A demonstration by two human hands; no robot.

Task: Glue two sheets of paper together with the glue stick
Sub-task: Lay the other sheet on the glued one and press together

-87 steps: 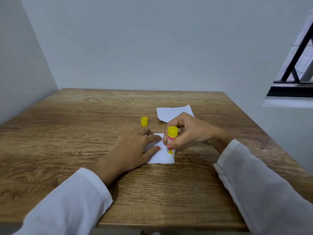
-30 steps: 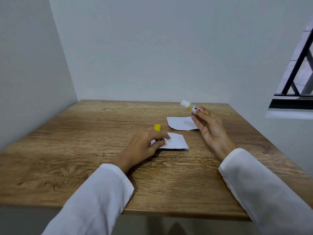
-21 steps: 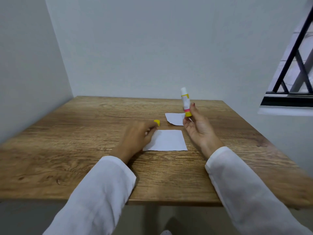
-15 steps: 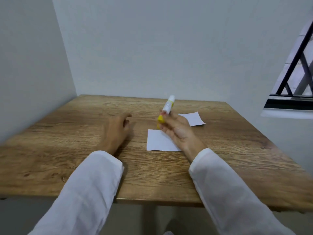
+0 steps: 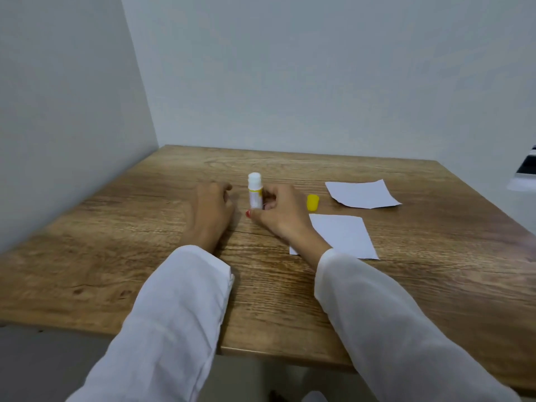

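Head view:
- Wooden table (image 5: 145,256) set in a corner between two pale walls; a person in white sleeves (image 5: 179,300) had both forearms stretched out over it
- Glue stick (image 5: 255,194) stood upright on the table, uncapped, white tip uppermost (white body with a yellow band, lettering too blurred to read)
- Right hand (image 5: 278,213) gripped the glue stick low on its barrel, thumb and curled fingers pinching it from the right side; red nail polish showed on the thumb
- Left hand (image 5: 213,210) lay just left of the glue stick, knuckles up, fingers loosely curled and holding nothing; a narrow gap separated it from the stick, so not touching as far as could be seen
- Yellow cap (image 5: 313,202) lay on the table just right of the right hand, apart from the stick
- Near sheet of paper (image 5: 342,237) lay flat on the table to the right of the right wrist; its left lower corner was covered by the right forearm
- Far sheet of paper (image 5: 362,194) lay flat further back and to the right, with an uneven front edge; the two sheets were apart, with bare wood between them, and the cap lay near the gap's left end
- Dark window frame (image 5: 528,166) showed at the right margin
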